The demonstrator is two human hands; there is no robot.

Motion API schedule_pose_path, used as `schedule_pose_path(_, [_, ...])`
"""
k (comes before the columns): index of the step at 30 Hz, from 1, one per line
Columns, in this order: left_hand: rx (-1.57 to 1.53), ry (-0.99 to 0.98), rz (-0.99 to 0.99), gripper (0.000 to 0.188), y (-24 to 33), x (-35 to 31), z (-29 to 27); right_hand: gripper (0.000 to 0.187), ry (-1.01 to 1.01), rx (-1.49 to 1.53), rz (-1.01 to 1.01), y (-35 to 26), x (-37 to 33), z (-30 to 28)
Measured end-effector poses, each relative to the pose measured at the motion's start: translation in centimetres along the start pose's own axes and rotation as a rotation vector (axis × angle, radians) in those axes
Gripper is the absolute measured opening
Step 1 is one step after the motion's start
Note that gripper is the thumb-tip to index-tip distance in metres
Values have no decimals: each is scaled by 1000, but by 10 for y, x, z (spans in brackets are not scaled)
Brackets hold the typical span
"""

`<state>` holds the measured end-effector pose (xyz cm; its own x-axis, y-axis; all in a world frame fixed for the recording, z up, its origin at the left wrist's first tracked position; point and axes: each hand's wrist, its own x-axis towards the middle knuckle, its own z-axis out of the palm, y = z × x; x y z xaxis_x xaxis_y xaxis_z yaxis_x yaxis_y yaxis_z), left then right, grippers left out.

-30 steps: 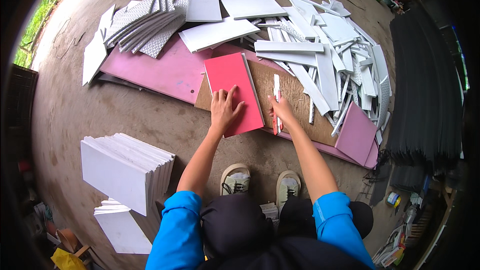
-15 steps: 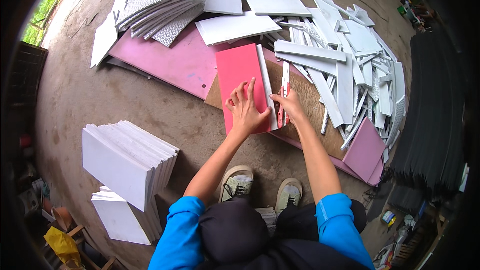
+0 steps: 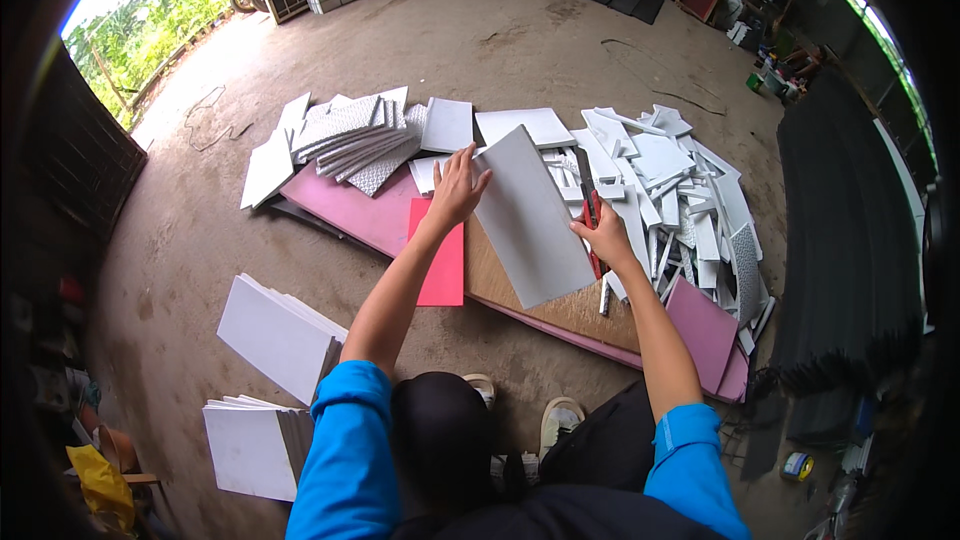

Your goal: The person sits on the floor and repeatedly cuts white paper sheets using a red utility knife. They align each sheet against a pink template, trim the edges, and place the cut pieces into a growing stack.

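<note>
A pale grey-white rectangular foam sheet (image 3: pixel 527 225) is tilted up above the work boards. My left hand (image 3: pixel 455 188) is closed on its upper left edge, fingers behind and thumb along the front. My right hand (image 3: pixel 606 240) grips a red utility knife (image 3: pixel 592 215), its dark blade pointing away from me. The right thumb reaches toward the sheet's right edge; whether it touches is hard to tell. Below my left forearm lies a red rectangular panel (image 3: pixel 437 270), partly hidden by the arm. Under it are a brown board (image 3: pixel 510 275) and a larger pink board (image 3: pixel 340 202).
Loose white offcuts (image 3: pixel 665 165) heap up at the right. Textured white sheets (image 3: pixel 350 135) are fanned out at the far left of the boards. Two stacks of white sheets, a nearer stack (image 3: pixel 250 450) and a farther stack (image 3: pixel 275 335), stand on the floor at left. Black strips (image 3: pixel 830 240) lie far right.
The white sheet has come up off the boards in my left hand, which lay spread on the red panel. The red panel now lies further left. My view has tilted up.
</note>
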<state>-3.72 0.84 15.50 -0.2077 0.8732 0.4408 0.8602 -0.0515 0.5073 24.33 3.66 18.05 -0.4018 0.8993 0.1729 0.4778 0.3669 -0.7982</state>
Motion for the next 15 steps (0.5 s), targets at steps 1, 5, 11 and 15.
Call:
schedule_pose_path(1, [-40, -16, 48, 61, 15, 14, -17, 27, 18, 43, -17, -7, -6, -9])
schedule_pose_path(5, [-169, -131, 258, 47, 69, 34, -65, 24, 77, 89, -38, -23, -36, -23])
schedule_pose_path(11, [-23, -201, 369, 28, 131, 5, -65, 31, 215, -262, 67, -19, -54, -27])
schedule_pose_path(15, [142, -260, 408, 19, 137, -14, -31, 31, 89, -404, 25, -22, -58, -19])
